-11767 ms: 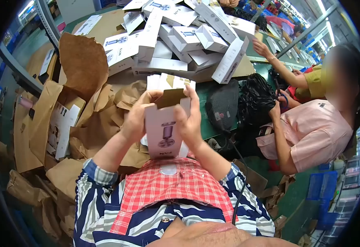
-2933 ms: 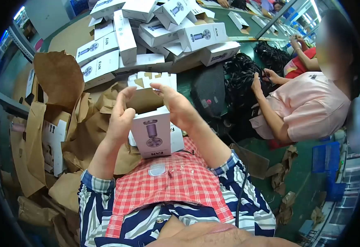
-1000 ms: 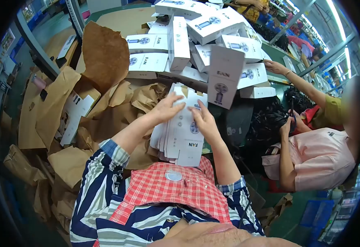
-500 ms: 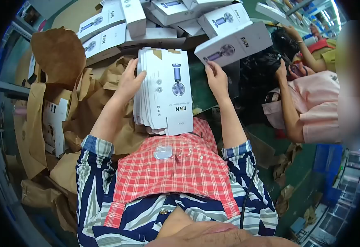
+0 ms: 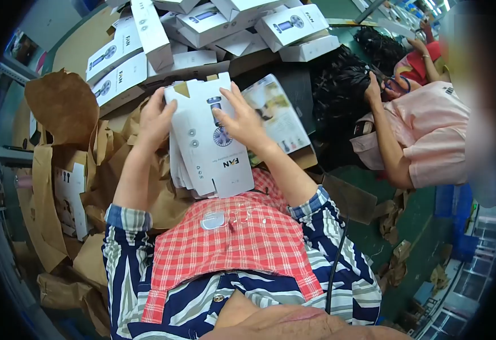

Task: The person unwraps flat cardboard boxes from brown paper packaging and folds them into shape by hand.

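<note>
The top flat carton (image 5: 217, 150), white and printed with FAN and a violet fan, lies between the two hands, with its lower edge towards the red checked apron (image 5: 231, 243). It rests on a stack of flat cartons (image 5: 178, 164) whose edges show below the left hand (image 5: 156, 123). That hand is at the carton's upper left edge, its thumb and fingers parted; I cannot tell whether it pinches anything underneath. The right hand (image 5: 241, 120), slightly blurred, is spread at the upper right, with thumb and forefinger apart on the printed face. Just to the right of this hand lies a tilted picture-printed panel (image 5: 285, 113), with a brown edge on its near side. Beyond both hands, a heap of boxes (image 5: 205, 25) stretches across, several showing the same fan picture. Crumpled brown paper (image 5: 120, 181) lies left of and below the left hand, and farther left stands an open brown container (image 5: 44, 209) with white printed card inside. Well to the right of the right hand, a person in a pink shirt (image 5: 432, 133) has a hand (image 5: 372, 90) on a bundle of black strips (image 5: 338, 85).
</note>
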The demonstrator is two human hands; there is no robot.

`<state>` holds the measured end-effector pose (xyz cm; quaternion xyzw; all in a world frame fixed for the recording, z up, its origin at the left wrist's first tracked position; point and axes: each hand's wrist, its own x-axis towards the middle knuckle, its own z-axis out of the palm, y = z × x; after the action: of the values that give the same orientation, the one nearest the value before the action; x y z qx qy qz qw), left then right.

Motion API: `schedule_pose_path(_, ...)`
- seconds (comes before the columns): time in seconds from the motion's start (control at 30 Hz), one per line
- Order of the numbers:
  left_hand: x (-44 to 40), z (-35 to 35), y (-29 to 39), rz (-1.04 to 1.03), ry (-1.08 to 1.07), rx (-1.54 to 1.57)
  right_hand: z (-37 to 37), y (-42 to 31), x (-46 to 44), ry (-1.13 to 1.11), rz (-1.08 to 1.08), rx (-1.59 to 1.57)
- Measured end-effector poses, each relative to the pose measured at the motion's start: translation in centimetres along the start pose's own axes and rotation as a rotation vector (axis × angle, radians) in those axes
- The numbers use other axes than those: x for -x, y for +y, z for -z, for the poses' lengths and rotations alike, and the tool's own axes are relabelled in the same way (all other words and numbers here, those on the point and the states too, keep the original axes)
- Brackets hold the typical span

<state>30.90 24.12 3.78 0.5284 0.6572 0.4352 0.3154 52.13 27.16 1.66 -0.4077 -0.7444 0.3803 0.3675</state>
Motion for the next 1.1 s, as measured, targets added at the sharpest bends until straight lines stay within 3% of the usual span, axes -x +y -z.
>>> schedule_pose_path(0.1,0.2,1.0,-0.2,0.092,-0.052,0.351,2.3,2.7,0.3,-0.171,-0.007,-0.399)
schedule_pose_path(0.13,0.1,1.1,-0.8,0.14,-0.069,0.395,2.6,4.2,0.8,-0.246,-0.311,-0.875)
schedule_pose_path(0.17,0.1,1.0,-1.7,0.142,-0.1,0.342,3.7,6.3,1.0,-0.325,-0.441,-1.037)
schedule_pose_path(0.23,0.4,0.9,-2.1,0.21,-0.089,0.401,5.2,8.4,1.6,-0.476,-0.536,-1.067)
schedule_pose_path(0.27,0.4,1.0,-2.0,0.305,-0.083,0.465,5.7,7.9,1.8,-0.518,-0.441,-0.822)
schedule_pose_path(0.47,1.8,2.2,2.8,0.186,-0.22,0.651,5.4,7.9,-0.8,-0.351,-0.514,-0.906)
schedule_pose_path(0.5,2.1,2.4,3.7,0.168,-0.232,0.673,5.1,5.7,-0.8,-0.347,-0.417,-0.852)
schedule_pose_path(0.53,2.5,2.6,4.2,0.153,-0.241,0.695,5.4,2.0,-0.5,-0.365,-0.442,-1.032)
schedule_pose_path(0.6,3.5,3.0,5.0,0.138,-0.283,0.772,4.3,-1.2,0.9,-0.43,-0.177,-1.162)
schedule_pose_path(0.67,4.8,3.0,6.5,0.21,-0.128,0.651,4.3,-5.9,2.3,-0.325,-0.056,-0.74)
schedule_pose_path(0.7,5.0,3.6,5.9,0.123,-0.238,0.68,3.6,-6.5,2.9,-0.393,-0.039,-0.581)
schedule_pose_path(0.8,6.1,4.4,6.1,0.07,-0.293,0.707,2.9,-10.3,4.4,-0.159,0.188,-0.524)
schedule_pose_path(0.97,7.8,3.5,8.3,0.008,-0.253,0.867,-1.1,-8.6,3.1,0.227,0.343,-0.387)
schedule_pose_path(1.03,7.6,2.1,8.1,0.054,-0.18,0.848,-1.3,-8.6,2.0,0.147,0.074,-0.519)
schedule_pose_path(1.1,7.0,2.7,8.2,-0.05,-0.262,0.927,0.1,-8.7,1.2,-0.186,-0.319,-1.114)
